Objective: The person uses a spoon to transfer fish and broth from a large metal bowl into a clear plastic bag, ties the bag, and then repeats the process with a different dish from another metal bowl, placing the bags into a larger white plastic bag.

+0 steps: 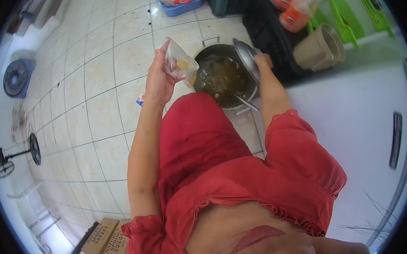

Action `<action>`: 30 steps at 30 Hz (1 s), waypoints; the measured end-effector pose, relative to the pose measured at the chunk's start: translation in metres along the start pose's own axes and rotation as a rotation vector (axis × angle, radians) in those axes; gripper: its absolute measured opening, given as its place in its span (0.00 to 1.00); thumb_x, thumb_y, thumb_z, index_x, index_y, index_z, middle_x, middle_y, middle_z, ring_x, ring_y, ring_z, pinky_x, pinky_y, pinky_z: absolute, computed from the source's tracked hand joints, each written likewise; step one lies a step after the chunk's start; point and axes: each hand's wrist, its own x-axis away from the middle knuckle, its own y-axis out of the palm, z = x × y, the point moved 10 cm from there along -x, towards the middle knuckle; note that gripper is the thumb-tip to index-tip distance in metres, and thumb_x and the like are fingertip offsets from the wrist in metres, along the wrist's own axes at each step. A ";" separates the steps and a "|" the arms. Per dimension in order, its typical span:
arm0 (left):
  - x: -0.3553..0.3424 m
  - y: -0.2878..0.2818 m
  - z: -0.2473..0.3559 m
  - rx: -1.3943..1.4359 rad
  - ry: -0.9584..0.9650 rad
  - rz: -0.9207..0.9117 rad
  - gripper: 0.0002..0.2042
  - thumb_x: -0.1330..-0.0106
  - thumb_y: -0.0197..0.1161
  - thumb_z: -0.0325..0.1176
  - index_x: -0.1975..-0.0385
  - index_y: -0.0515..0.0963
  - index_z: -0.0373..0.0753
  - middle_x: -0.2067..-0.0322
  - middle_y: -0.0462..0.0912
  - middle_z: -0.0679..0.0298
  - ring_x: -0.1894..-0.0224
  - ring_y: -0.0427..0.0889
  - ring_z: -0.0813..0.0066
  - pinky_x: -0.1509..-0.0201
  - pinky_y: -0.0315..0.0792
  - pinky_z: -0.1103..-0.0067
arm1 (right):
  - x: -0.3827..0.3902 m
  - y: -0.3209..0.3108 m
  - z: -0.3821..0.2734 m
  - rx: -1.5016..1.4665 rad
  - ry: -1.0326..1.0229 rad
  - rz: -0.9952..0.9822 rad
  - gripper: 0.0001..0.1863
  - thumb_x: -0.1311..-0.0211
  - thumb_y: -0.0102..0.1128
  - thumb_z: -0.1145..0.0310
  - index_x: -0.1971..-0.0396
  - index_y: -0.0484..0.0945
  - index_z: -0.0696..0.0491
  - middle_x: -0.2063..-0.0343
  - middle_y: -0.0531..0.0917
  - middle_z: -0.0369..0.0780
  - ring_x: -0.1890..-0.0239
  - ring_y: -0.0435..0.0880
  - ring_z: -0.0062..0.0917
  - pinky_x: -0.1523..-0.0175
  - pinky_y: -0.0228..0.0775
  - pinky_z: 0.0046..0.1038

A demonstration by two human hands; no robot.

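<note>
A large metal pot (224, 77) of brownish liquid stands on the tiled floor, with a handle (246, 101) of some utensil sticking out over its near rim. Left of the pot, my left hand (161, 78) grips a clear plastic bag (178, 59) with something yellowish in it. The bag hangs beside the pot's left rim. My right hand (263, 61) holds a metal lid (246, 55), tilted nearly upright at the pot's right side. Its fingers are partly hidden behind the lid.
Right of the pot are a black crate (265, 41), a beige bucket (317, 49), orange-labelled bottles (296, 14) and green baskets (345, 16). A white appliance (342, 133) lines my right side. A blue basin (181, 6) sits at the far side; cardboard boxes (101, 238) stand at lower left.
</note>
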 end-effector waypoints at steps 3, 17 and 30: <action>0.020 -0.032 0.011 -0.001 0.038 0.121 0.28 0.25 0.38 0.53 0.30 0.56 0.46 0.68 0.68 0.72 0.71 0.67 0.85 0.64 0.77 0.78 | -0.007 0.038 -0.023 0.090 -0.055 -0.173 0.24 0.42 0.52 0.66 0.46 0.76 0.60 0.43 0.75 0.50 0.38 0.73 0.39 0.40 0.69 0.37; 0.022 -0.095 0.010 0.050 0.073 0.262 0.27 0.25 0.39 0.53 0.30 0.56 0.48 0.69 0.71 0.71 0.62 0.76 0.79 0.64 0.78 0.79 | 0.097 0.003 -0.080 -0.011 -0.518 0.083 0.19 0.48 0.53 0.73 0.54 0.75 0.54 0.56 0.81 0.50 0.50 0.78 0.46 0.46 0.69 0.39; 0.059 -0.042 0.052 0.180 -0.072 0.257 0.29 0.25 0.36 0.55 0.29 0.55 0.49 0.59 0.70 0.67 0.58 0.73 0.75 0.57 0.75 0.71 | 0.239 0.012 -0.099 0.165 -0.795 0.065 0.16 0.41 0.52 0.72 0.51 0.75 0.52 0.59 0.78 0.46 0.51 0.74 0.47 0.46 0.67 0.46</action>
